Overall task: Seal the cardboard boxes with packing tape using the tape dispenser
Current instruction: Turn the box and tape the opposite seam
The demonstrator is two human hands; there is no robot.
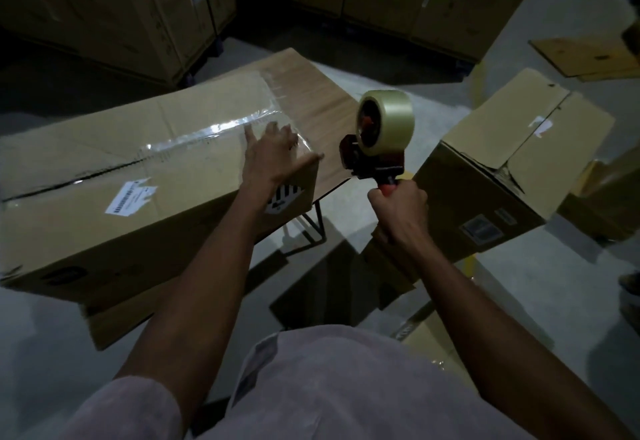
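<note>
Looks like the smoothing step: left hand (273,152) flat on the tape strip (207,133) at the long box (121,176) end on the table (329,117), right hand (398,209) clamped on the tape dispenser (379,138) handle just beside it, so next probably taping the other box (512,162), though it's dim.

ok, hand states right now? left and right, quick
Left hand: open, fingers flat, pressing tape onto the large cardboard box.
Right hand: closed round the tape dispenser handle, held off the box.
</note>
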